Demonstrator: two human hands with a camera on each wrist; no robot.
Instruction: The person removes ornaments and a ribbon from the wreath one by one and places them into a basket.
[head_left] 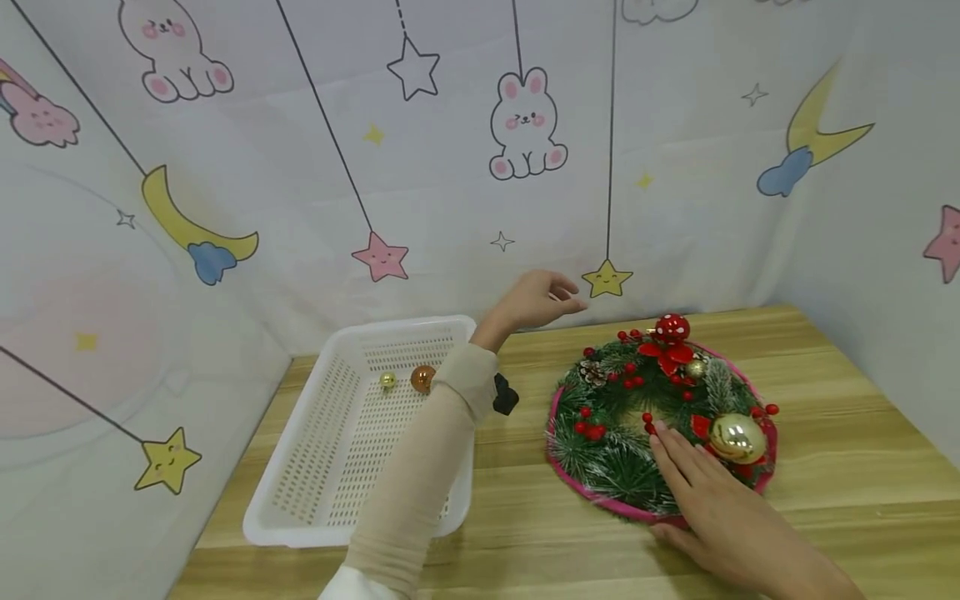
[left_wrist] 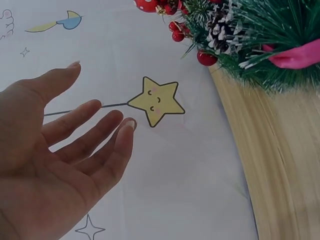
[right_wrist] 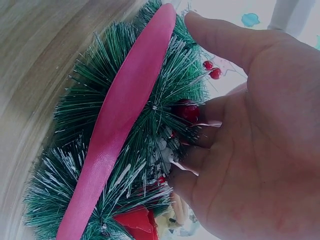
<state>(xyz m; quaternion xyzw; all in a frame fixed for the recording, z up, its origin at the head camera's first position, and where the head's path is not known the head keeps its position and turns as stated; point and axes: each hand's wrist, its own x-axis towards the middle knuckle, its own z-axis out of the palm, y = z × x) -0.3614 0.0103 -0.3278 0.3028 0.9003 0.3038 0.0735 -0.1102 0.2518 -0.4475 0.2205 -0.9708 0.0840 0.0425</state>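
Note:
A green Christmas wreath with frosted tips lies on the table, edged with pink ribbon. It carries red berries, a pine cone, a red dotted mushroom and a large gold ball. My right hand rests on its front right part with fingers extended; in the right wrist view, the fingertips are hidden behind the needles. Raised behind the table's far edge, my left hand is left of the wreath. Its fingers are loosely bent and hold nothing.
Under my left forearm, a white perforated basket holds a small gold ball and a copper-coloured ball. A black object shows beside the left wrist. Cartoon-printed cloth hangs behind the wooden table.

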